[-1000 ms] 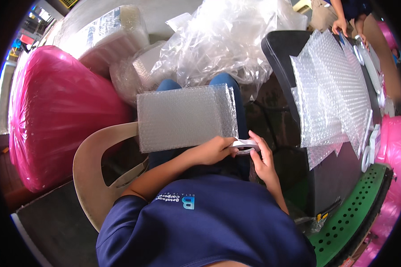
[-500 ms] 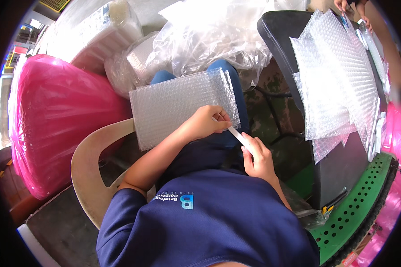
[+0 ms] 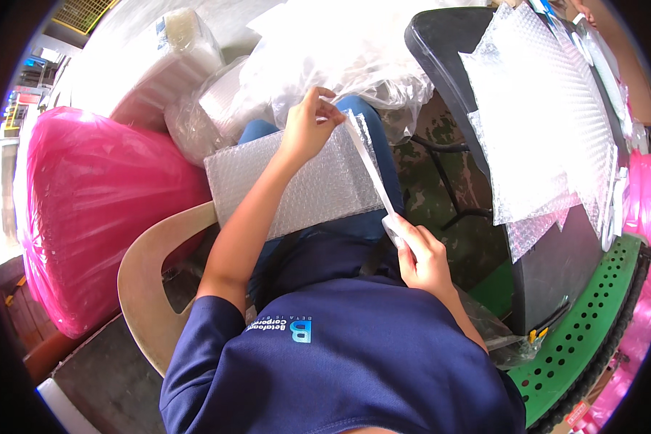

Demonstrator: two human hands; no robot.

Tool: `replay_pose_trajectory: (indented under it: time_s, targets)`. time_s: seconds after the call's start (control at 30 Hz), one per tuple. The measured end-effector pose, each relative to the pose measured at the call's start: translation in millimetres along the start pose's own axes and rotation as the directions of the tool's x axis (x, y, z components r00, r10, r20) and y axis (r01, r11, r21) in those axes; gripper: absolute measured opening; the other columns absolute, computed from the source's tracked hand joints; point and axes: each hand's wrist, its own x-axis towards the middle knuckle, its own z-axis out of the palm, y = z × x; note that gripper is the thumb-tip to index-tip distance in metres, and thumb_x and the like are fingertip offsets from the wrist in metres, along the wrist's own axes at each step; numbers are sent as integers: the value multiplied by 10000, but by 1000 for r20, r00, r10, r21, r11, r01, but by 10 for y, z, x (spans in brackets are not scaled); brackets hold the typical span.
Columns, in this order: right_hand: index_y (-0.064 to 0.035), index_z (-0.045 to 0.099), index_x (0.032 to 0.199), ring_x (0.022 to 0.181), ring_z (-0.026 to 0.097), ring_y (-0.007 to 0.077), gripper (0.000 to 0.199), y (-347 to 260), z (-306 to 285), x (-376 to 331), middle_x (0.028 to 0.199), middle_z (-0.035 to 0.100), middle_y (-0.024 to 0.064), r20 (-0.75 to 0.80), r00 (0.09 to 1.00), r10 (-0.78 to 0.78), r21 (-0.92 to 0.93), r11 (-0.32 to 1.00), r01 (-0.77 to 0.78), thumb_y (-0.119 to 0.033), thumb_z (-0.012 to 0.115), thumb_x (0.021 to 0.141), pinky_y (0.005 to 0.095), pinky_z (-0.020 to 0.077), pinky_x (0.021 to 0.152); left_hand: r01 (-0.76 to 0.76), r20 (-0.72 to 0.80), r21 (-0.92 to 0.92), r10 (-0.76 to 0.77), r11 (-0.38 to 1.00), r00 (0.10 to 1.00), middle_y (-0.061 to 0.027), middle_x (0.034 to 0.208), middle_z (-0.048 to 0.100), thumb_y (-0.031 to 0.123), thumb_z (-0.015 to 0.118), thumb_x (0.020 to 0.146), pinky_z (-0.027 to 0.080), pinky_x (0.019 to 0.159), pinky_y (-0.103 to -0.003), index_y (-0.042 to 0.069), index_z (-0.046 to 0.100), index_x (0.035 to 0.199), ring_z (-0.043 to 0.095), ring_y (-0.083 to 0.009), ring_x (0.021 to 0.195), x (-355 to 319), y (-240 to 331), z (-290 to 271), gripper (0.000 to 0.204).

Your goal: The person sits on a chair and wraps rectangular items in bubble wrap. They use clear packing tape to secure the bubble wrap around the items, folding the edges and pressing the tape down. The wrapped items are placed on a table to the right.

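Workshop floor backs the view I watch remotely, with a large pink-wrapped bundle at left and clear plastic sheeting heaped beyond the knees. At right, a black surface bears overlapping bubble-wrap sheets, presumably laid within arm's reach. One bubble-wrap piece lies flat across the thighs, which apparently serve as its support. Along its right-hand side, the grip of the left hand pinches the far end of a white tape strip; the grip of the right hand, on the near side, clasps the small tape roll. I judge this spacing keeps the strip straight.
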Motion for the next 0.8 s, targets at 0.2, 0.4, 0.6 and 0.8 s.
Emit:
replay_pose_trajectory:
  time_s: [0.2,0.4,0.6,0.8]
  targets:
    - [-35,580,1296,556,569,273,412,-23,37,34,747,553,135,109,982,152,-122,983,-138,-87,598,888,377,468,516,35,2,28,-35,999,999,-109,902,696,79,708,852,538,746,-310,10,483,1215,683,-200,878,182,-285,216,433]
    - [-29,576,1297,550,586,292,417,-23,25,55,752,553,148,158,972,174,-166,975,-147,-119,604,891,393,485,512,22,-1,-2,-22,1000,1000,-109,909,687,54,692,844,552,743,-299,-2,472,1230,673,-184,840,121,-390,301,448]
    - [-10,574,1288,566,613,312,413,-33,37,85,770,562,161,194,965,174,-206,970,-133,-160,593,903,398,515,528,-24,-52,-29,23,999,998,-95,874,686,72,702,841,550,733,-278,3,476,1227,670,-168,814,101,-477,343,453]
    - [-4,568,1289,578,622,317,423,-61,19,133,785,571,170,243,949,199,-264,955,-133,-184,589,907,401,523,533,15,-60,-13,-16,1000,998,-85,875,690,82,704,841,541,726,-284,10,479,1226,672,-171,805,89,-474,334,452]
